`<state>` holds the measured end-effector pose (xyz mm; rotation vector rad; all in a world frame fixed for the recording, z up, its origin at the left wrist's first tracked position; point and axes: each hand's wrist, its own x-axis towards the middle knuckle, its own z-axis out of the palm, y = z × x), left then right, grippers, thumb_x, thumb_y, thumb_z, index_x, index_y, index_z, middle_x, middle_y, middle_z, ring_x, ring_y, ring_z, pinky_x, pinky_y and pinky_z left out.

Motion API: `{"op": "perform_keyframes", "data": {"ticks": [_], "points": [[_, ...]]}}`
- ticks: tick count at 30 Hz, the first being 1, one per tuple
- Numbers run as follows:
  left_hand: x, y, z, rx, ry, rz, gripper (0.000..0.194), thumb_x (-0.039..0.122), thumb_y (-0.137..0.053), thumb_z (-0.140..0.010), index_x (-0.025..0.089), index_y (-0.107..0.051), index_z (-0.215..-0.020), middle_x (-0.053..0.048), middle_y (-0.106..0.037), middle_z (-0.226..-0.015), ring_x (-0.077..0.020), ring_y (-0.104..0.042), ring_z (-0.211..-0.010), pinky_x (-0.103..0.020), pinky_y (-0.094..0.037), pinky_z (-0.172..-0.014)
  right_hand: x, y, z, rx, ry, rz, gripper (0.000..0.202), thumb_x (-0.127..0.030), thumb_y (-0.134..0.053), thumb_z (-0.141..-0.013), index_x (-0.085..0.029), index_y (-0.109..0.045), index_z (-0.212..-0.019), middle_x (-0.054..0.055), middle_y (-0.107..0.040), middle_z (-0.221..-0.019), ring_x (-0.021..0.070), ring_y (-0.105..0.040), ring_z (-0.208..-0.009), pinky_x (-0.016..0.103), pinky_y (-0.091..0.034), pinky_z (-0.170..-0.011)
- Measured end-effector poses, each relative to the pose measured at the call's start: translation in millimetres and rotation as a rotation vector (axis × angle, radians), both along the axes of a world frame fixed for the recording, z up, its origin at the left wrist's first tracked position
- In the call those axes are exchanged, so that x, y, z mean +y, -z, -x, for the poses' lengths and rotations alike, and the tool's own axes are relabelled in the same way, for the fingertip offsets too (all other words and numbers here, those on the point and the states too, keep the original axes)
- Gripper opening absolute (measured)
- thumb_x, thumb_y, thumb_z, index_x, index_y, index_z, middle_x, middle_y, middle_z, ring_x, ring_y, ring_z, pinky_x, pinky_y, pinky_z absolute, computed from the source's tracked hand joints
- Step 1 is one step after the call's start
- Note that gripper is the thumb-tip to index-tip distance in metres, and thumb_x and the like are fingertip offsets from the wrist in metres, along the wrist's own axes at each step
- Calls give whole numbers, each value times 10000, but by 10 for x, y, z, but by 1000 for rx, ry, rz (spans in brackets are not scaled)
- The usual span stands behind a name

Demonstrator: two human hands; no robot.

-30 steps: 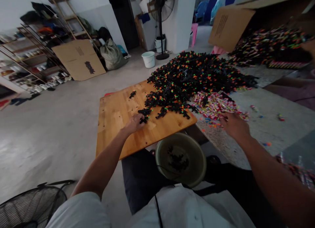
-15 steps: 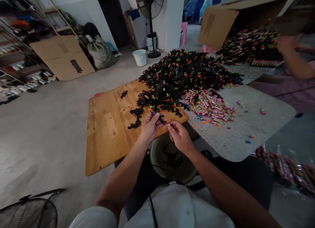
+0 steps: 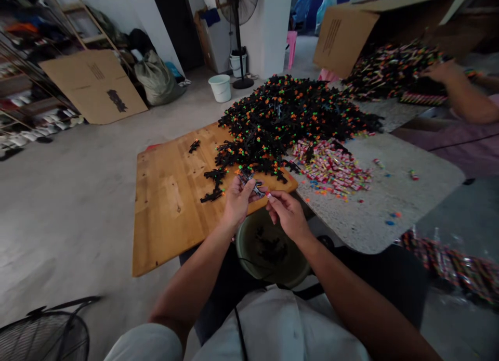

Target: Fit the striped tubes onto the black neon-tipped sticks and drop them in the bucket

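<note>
Over the near edge of the wooden board (image 3: 163, 205), my left hand (image 3: 238, 197) grips a black toy piece (image 3: 255, 188) whose surface catches the light. My right hand (image 3: 286, 211) pinches a small red and white piece (image 3: 268, 195) against the lower end of the black one. Beyond both hands rises a large pile of black toy pieces (image 3: 288, 111) with orange and green tips. Small pink and white wrapped tubes (image 3: 335, 166) lie heaped on the stone-like tabletop (image 3: 362, 220) to the right.
Below my hands is a round tub (image 3: 249, 262) with black pieces inside. Another person's hand (image 3: 442, 72) is at a second pile by an open cardboard box (image 3: 343, 38). Bagged pieces (image 3: 452, 262) lie low at the right; a fan (image 3: 47, 335) stands at the lower left.
The black piece in my left hand has turned slightly and now shows a shinier side. My hands stay close together. The other person's hand has shifted a little left.
</note>
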<state>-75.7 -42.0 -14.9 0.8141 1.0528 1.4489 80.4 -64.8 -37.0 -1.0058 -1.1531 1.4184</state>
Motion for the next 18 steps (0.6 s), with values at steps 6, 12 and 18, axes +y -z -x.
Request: {"op": "perform_keyframes", "data": {"ticks": [6,12,18], "points": [[-79,-39,-68,88,-53,-20,501,560,-860,-767,217,-593,-1016,-48,-750,-951,-198,-757,-766,-311,-621,-680,-21,31,-52,-128,-40,-67,372,-573,-692,-919,-217,-700,-1028,-10,-675,-711,123,-521,-483,258,-413,-448],[-158,23,-162,88,-121,-31,447,562,-803,-837,215,-602,-1034,-69,-760,-1038,-210,-761,-874,-323,-622,-766,-44,25,-49,-124,-37,-40,356,-568,-705,-902,-222,-711,-985,-2,-671,-703,119,-500,-464,259,-398,-423],[-189,-4,-4,72,214,-95,492,519,-901,-749,200,-718,-1077,-97,-780,-1124,-250,-737,-1071,-389,-577,-998,-41,-130,-103,188,-92,192,338,-498,-818,-803,-203,-677,-889,-51,-583,-617,80,-420,-413,221,-326,-369]]}}
